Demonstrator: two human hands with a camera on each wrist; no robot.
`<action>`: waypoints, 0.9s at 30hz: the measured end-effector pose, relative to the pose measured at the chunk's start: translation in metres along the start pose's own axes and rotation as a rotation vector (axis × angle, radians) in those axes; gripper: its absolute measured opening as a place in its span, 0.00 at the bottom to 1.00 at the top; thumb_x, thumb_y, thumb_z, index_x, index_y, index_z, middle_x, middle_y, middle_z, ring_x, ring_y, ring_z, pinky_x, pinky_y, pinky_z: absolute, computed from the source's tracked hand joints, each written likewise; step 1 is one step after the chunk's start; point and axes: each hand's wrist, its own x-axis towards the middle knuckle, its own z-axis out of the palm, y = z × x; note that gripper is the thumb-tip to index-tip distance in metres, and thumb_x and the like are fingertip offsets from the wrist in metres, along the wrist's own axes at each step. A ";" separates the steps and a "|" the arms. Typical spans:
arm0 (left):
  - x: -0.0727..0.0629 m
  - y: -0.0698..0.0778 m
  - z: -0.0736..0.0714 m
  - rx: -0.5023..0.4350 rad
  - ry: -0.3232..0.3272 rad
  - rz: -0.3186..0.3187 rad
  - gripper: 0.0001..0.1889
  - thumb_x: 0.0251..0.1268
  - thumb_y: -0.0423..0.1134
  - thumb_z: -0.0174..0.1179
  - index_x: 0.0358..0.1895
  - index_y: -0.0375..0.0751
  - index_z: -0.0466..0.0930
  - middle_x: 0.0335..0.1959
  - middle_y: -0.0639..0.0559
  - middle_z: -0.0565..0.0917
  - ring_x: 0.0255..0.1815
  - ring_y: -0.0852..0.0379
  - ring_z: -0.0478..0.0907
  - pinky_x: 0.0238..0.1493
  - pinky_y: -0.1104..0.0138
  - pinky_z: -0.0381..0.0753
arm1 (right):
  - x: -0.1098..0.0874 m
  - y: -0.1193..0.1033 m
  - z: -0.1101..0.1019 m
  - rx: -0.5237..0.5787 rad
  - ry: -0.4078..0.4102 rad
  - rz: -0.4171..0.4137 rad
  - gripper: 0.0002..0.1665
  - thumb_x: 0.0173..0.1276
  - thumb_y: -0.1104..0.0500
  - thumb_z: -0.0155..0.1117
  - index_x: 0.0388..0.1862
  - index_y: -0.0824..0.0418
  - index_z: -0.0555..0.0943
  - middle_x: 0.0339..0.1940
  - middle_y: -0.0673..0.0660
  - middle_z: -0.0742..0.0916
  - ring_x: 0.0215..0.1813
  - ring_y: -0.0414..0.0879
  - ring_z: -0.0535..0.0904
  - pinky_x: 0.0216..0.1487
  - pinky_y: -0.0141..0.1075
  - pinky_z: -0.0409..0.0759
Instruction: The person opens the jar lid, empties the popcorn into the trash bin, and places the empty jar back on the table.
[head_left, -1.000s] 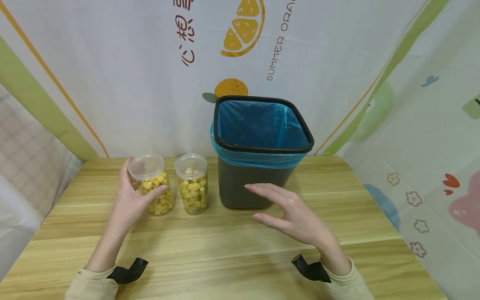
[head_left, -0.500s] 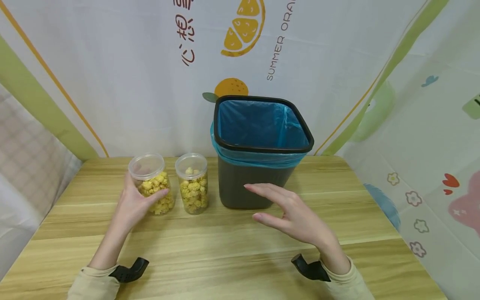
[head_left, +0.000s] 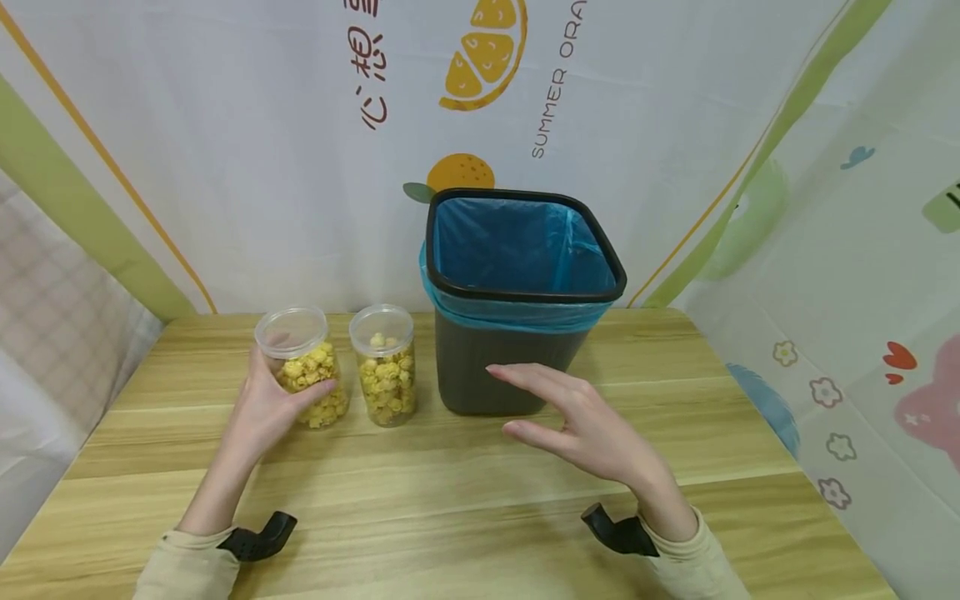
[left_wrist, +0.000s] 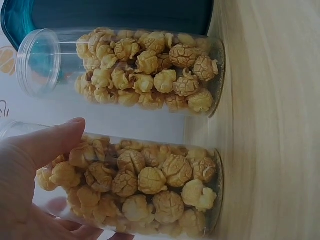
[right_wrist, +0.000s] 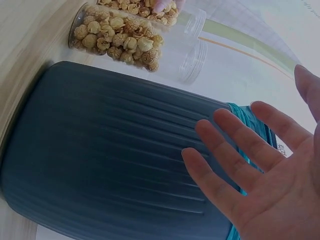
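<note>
On the left of the table stands a clear lidded jar of popcorn (head_left: 315,387), and my left hand (head_left: 268,408) grips it, thumb across the near side and fingers curled behind. In the left wrist view the held jar (left_wrist: 150,185) appears sideways, its base at the wood. A second popcorn jar (head_left: 387,379) is upright just to its right, a small gap between them. My right hand (head_left: 581,421) hovers before the dark trash bin (head_left: 487,367) with fingers spread and nothing in them, as the right wrist view also shows of the hand (right_wrist: 270,180).
A blue bag (head_left: 517,315) lines the bin and folds over under its black rim. The wooden table (head_left: 420,517) runs back to a white printed curtain (head_left: 300,167), with another patterned cloth (head_left: 862,292) at the right.
My left hand's fingers have slid down and closed in around the left jar. The jars and bin keep their places, and my right hand stays where it was.
</note>
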 end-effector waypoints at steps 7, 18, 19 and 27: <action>-0.003 0.004 -0.004 0.005 0.040 0.017 0.58 0.57 0.41 0.76 0.81 0.37 0.41 0.74 0.22 0.65 0.75 0.25 0.62 0.72 0.30 0.56 | 0.000 0.000 0.000 0.012 -0.006 0.007 0.36 0.72 0.54 0.69 0.77 0.52 0.71 0.75 0.49 0.78 0.76 0.46 0.74 0.70 0.47 0.79; -0.009 0.016 -0.014 0.036 0.093 0.055 0.55 0.58 0.45 0.75 0.81 0.39 0.45 0.70 0.27 0.68 0.68 0.33 0.68 0.62 0.40 0.70 | 0.002 0.000 0.001 0.000 -0.007 -0.002 0.35 0.72 0.54 0.68 0.77 0.54 0.71 0.74 0.50 0.79 0.75 0.47 0.75 0.69 0.47 0.79; -0.010 0.018 -0.015 0.041 0.093 0.056 0.55 0.59 0.46 0.75 0.81 0.39 0.45 0.70 0.28 0.68 0.67 0.33 0.69 0.59 0.43 0.72 | 0.002 0.000 0.001 -0.001 -0.007 0.000 0.35 0.72 0.54 0.69 0.76 0.54 0.71 0.74 0.50 0.79 0.75 0.47 0.75 0.69 0.47 0.79; -0.017 0.034 -0.021 0.072 0.109 0.083 0.53 0.58 0.50 0.75 0.80 0.41 0.48 0.71 0.31 0.70 0.64 0.34 0.71 0.51 0.52 0.73 | 0.002 0.001 0.003 0.000 -0.002 -0.003 0.36 0.72 0.54 0.69 0.77 0.50 0.71 0.74 0.50 0.79 0.75 0.46 0.75 0.70 0.48 0.79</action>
